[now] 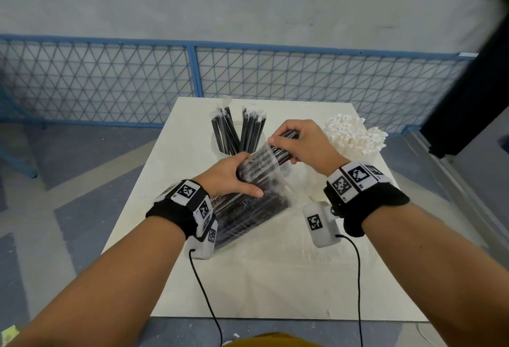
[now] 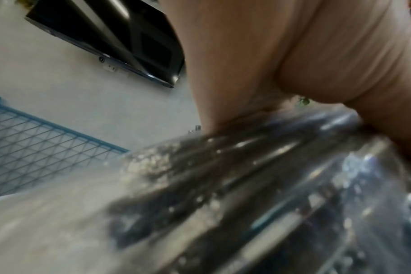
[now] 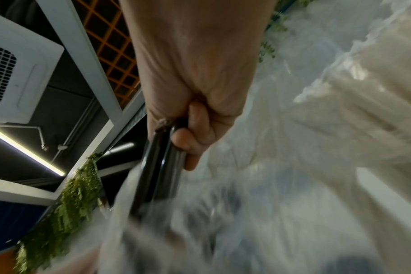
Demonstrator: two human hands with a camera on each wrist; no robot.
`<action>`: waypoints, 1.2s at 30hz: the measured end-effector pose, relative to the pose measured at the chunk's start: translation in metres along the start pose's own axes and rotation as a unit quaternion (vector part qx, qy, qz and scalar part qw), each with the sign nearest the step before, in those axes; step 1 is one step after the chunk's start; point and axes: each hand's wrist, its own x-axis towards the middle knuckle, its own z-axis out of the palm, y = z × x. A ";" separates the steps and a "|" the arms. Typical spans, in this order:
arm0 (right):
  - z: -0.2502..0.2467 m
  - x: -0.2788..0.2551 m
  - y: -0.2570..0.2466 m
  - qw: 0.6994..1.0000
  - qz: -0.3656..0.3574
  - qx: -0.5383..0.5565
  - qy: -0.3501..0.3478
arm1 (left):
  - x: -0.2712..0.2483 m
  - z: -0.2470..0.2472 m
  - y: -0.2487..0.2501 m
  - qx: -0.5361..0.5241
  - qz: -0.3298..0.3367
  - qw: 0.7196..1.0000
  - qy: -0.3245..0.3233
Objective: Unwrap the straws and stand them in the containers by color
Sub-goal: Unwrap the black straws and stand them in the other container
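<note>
Bag of black straws: mid-desk, tilted, left hand wrapped round it. Right hand pinches a few straws at its open mouth. Risk: bag slips, neighbours drag out and scatter. Glass of black straws at far edge: easily toppled by a knock.

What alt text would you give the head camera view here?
Over a white table, the left hand grips a clear bag of black straws while the right hand grips a few straws at its open end. Behind stand black straws in a clear container and a white cluster of straws.
</note>
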 end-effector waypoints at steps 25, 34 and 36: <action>0.014 0.006 0.020 0.895 0.109 0.431 0.035 | 0.016 0.003 -0.014 -0.020 -0.068 0.990 -0.124; -0.010 0.033 -0.002 0.934 0.048 0.309 0.170 | 0.033 0.011 -0.048 0.092 -0.145 0.983 -0.058; -0.012 0.040 -0.010 0.941 0.035 0.292 0.169 | 0.032 0.002 -0.057 0.150 -0.165 0.974 -0.027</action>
